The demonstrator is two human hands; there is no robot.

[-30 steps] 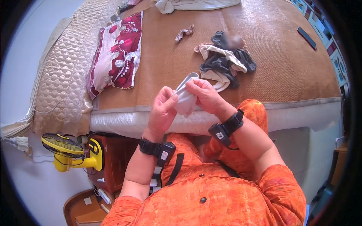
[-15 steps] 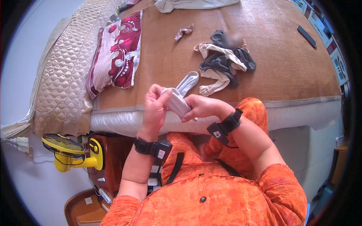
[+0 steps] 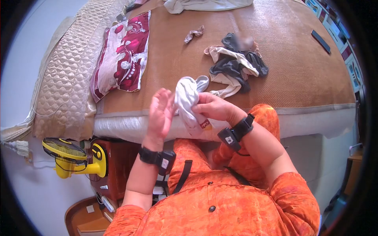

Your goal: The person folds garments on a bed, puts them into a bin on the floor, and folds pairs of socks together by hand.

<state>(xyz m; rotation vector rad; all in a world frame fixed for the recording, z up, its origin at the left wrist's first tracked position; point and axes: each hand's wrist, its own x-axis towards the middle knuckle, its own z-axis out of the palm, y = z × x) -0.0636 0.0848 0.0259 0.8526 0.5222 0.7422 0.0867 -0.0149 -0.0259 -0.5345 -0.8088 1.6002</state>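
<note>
A light grey-white sock [image 3: 186,96] hangs from my right hand [image 3: 214,107], whose thumb and fingers pinch it at the side. Its lower end, with a small red and yellow mark, drops over the bed's front edge. Just left of the sock is my left hand [image 3: 161,112], palm turned inward, fingers apart and holding nothing. Behind the held sock, another pale sock end [image 3: 202,83] shows against the brown mat; whether the two are joined is hidden. A pile of dark grey and cream socks [image 3: 230,65] lies beyond my right hand.
On the bed mat [image 3: 169,47] are a crumpled pinkish sock [image 3: 194,34], a red and white pillow [image 3: 125,55], a black remote [image 3: 321,41] and a white cloth [image 3: 204,4]. A yellow fan [image 3: 84,161] stands at the lower left by a reddish-brown cabinet [image 3: 122,165].
My left hand has let go of the sock and opened beside it. The sock, earlier stretched between both hands, now hangs longer from my right hand, showing its red and yellow mark.
</note>
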